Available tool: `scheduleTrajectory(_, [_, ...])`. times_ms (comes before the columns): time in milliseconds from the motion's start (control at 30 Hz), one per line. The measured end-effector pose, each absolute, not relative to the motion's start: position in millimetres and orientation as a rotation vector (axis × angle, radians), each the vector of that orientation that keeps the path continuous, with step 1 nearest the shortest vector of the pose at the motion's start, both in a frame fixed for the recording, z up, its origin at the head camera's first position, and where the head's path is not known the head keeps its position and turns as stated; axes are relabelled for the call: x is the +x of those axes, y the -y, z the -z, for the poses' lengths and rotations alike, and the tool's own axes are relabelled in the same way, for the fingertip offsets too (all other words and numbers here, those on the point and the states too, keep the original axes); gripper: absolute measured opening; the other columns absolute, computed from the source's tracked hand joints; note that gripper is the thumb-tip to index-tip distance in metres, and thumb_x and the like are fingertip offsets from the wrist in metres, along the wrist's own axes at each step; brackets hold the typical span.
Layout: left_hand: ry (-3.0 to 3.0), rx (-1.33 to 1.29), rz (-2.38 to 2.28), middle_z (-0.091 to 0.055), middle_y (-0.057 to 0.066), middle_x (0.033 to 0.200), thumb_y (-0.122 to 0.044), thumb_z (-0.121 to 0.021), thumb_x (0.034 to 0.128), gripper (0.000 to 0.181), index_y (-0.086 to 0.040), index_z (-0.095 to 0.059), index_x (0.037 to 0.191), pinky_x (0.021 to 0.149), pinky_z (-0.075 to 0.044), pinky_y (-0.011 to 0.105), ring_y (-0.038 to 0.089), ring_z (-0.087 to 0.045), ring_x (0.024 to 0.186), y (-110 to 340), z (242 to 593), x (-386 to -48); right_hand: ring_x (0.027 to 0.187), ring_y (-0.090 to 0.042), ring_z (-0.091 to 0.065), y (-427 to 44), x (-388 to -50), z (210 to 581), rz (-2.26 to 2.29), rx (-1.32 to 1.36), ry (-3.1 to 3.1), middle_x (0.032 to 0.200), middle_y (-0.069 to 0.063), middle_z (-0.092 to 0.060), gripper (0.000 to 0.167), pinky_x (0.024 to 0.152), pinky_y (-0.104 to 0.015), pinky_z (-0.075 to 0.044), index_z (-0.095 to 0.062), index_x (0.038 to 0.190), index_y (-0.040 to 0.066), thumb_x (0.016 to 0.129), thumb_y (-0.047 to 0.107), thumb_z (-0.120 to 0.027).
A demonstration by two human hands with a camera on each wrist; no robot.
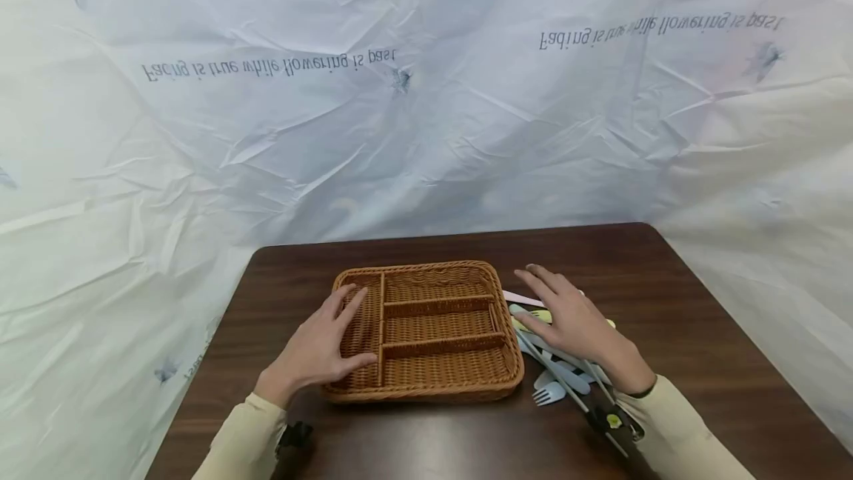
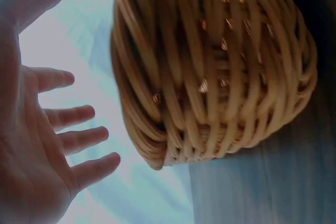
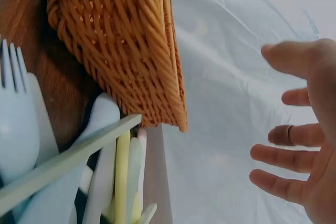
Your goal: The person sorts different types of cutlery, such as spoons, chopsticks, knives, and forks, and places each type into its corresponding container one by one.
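A brown wicker basket (image 1: 443, 326) with several compartments sits on the dark table, and its side fills much of the left wrist view (image 2: 220, 72). Over the basket's left end is my left hand (image 1: 318, 343), fingers spread, holding nothing; in its wrist view the hand (image 2: 47, 129) shows an empty palm beside the basket. My right hand (image 1: 576, 321) hovers with loose, spread fingers above a pile of pastel cutlery just right of the basket. The right wrist view shows that hand (image 3: 310, 140) apart from the basket wall (image 3: 121, 40) and a pale blue fork (image 3: 18, 135).
The cutlery pile includes a small blue fork (image 1: 549, 393), a yellow piece (image 1: 543, 315), a pink piece (image 1: 523, 298) and long thin sticks partly under the right forearm. Behind the dark wooden table (image 1: 300, 265) hangs a wrinkled white printed sheet (image 1: 426, 132).
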State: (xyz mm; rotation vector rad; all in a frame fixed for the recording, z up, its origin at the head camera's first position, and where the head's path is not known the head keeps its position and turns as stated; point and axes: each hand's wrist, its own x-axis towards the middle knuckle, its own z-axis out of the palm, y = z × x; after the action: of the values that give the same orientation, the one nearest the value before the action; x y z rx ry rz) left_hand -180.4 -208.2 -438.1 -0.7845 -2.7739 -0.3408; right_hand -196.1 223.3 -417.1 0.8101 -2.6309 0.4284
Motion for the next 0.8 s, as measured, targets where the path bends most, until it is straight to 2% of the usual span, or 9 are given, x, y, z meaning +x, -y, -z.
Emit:
scheduleTrajectory(100, [2.803, -0.751, 0.384, -0.027, 0.017, 0.155, -0.064, -0.069, 0.0785, 0.104, -0.025, -0.014, 0.158, 0.088, -0.054, 0.056, 0.038, -0.044, 0.132, 212, 441, -180, 0.125, -0.043, -0.049, -227, -196, 417, -0.45, 0.74, 2.648, 0.142, -0.022, -0.047, 0.068, 0.091, -0.063, -0.05, -0.044, 0.147, 0.011, 0.089, 0.035, -0.07])
scheduleTrajectory(200, [2.843, -0.739, 0.444, -0.023, 0.014, 0.157, -0.062, -0.07, 0.0784, 0.105, -0.029, -0.012, 0.158, 0.087, -0.054, 0.057, 0.038, -0.039, 0.136, 214, 444, -179, 0.122, -0.042, -0.051, -232, -198, 420, -0.465, 0.686, 2.647, 0.137, -0.021, -0.052, 0.063, 0.092, -0.062, -0.049, -0.046, 0.145, 0.01, 0.09, 0.031, -0.069])
scheduleTrajectory(500, [2.903, -0.703, 0.56, -0.009, 0.012, 0.163, -0.057, -0.073, 0.0793, 0.105, -0.028, -0.01, 0.158, 0.094, -0.051, 0.059, 0.04, -0.027, 0.143, 225, 453, -170, 0.117, -0.042, -0.054, -250, -201, 432, -0.466, 0.596, 2.601, 0.129, -0.022, -0.059, 0.058, 0.089, -0.063, -0.05, -0.053, 0.137, 0.004, 0.087, 0.024, -0.073])
scheduleTrajectory(633, [2.886, -0.712, 0.595, -0.009, 0.01, 0.163, -0.058, -0.072, 0.0794, 0.104, -0.028, -0.011, 0.158, 0.092, -0.051, 0.061, 0.039, -0.024, 0.144, 229, 456, -169, 0.115, -0.043, -0.055, -255, -203, 436, -0.451, 0.565, 2.597, 0.128, -0.023, -0.059, 0.057, 0.088, -0.063, -0.051, -0.054, 0.136, 0.002, 0.086, 0.023, -0.074])
scheduleTrajectory(800, [2.863, -0.694, 0.622, -0.013, 0.015, 0.161, -0.056, -0.074, 0.0784, 0.106, -0.027, -0.012, 0.158, 0.099, -0.046, 0.063, 0.04, -0.024, 0.144, 233, 458, -170, 0.114, -0.044, -0.055, -258, -205, 437, -0.463, 0.533, 2.622, 0.128, -0.024, -0.059, 0.056, 0.087, -0.063, -0.05, -0.054, 0.135, 0.0, 0.087, 0.022, -0.073])
